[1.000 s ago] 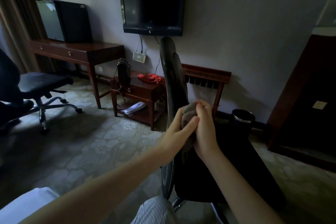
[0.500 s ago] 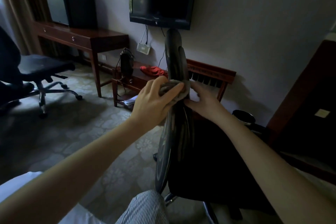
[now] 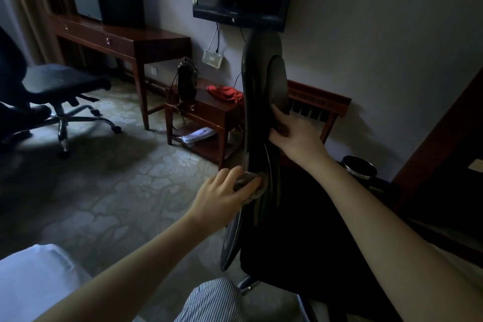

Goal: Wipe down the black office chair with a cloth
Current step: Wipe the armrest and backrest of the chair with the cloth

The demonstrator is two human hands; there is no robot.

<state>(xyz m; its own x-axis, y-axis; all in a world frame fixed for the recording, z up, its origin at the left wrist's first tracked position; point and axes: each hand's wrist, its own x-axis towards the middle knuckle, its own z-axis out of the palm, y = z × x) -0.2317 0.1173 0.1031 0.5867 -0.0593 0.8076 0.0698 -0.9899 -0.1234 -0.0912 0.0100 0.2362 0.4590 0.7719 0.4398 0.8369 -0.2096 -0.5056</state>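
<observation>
- The black office chair with a tall, curved, hard-shelled backrest (image 3: 257, 81) is being seen edge-on at the middle of the view, standing on the pale patterned carpet (image 3: 104, 178).
- A crumpled grey cloth (image 3: 247, 181) is being gripped by the left hand (image 3: 222, 197), with the fingers curled round it, and is being pressed against the shell side of the backrest, low down near the seat.
- The padded side of the backrest is being clasped higher up by the right hand (image 3: 295, 137), with thumb and fingers wrapped round the pad's edge.
- A red fabric bundle (image 3: 224, 93) is being carried by the low dark wooden counter (image 3: 209, 112) behind the chair, by the wall.
- 1 other black swivel chair (image 3: 60, 83) is being shown well apart at the left.
</observation>
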